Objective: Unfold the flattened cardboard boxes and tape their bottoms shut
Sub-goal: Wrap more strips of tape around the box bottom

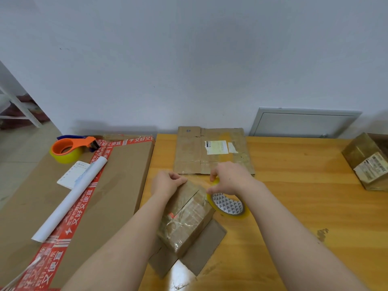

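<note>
Right hand grips the yellow-edged tape roll at its far rim, fingers curled over the top of it; the roll stands tilted, touching the right side of the small box. Left hand has its fingers curled over the far end of that box and holds it down. Whether a free tape end is pinned under them cannot be told, as the clear film is too faint. The box sits bottom-up near the front middle of the wooden table, its loose flaps splayed flat beneath it and its centre seam facing up. The seam is glossy with tape in places, though coverage along it is uncertain. Judged step: sealing this bottom — tape anchored at the far end, roll ready to be drawn toward the person. The next move calls for a straight pull along the seam, the left hand keeping the box from sliding, then a tear and a press-down. One flattened box lies just beyond, not yet unfolded. A second box stands well apart at far right. To the left, an orange tape dispenser rests on a large carton.
</note>
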